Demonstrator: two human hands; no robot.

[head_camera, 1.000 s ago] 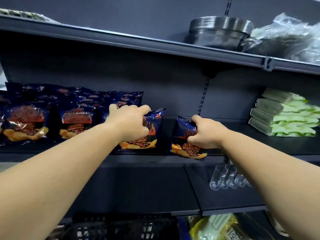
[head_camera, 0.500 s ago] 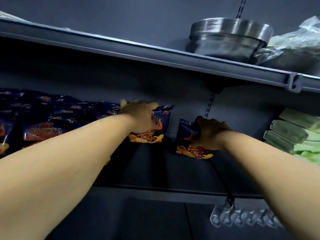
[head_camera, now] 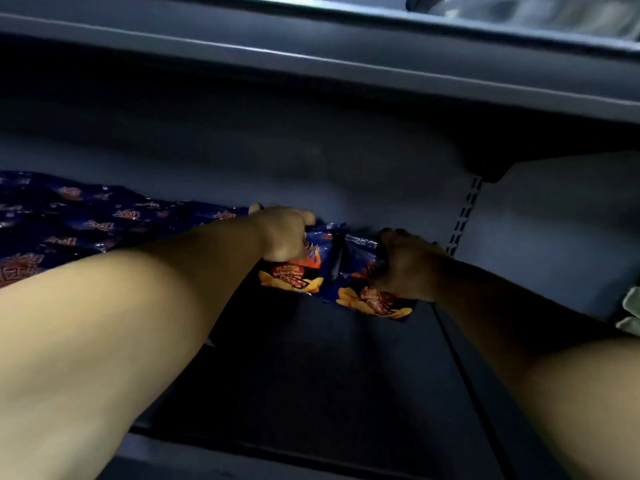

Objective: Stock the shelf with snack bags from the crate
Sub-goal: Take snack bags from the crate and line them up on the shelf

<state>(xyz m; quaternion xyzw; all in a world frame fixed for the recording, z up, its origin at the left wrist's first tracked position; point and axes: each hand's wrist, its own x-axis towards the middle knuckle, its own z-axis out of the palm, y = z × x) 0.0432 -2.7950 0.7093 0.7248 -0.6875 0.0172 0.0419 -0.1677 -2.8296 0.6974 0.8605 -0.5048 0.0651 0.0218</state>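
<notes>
Two dark-blue foil snack bags printed with orange chips (head_camera: 294,277) (head_camera: 367,299), upright and touching at the dark shelf's (head_camera: 311,375) back, tops under curled fingers (head_camera: 304,216).

Dark grey metal shelf (head_camera: 311,375), deep, seen from the front edge inward; back panel plain grey, slotted upright (head_camera: 464,216) at right. Seam in the deck running front to back, right of centre. Row of blue bags (head_camera: 86,223) along the back at left, overlapping, leaning on the panel. Two more blue bags standing on the deck near the back, centre: left bag (head_camera: 294,275) and right bag (head_camera: 363,296), edges touching (each held at the top by a hand). Pale green packs (head_camera: 632,310) on the deck at far right, mostly out of frame.
</notes>
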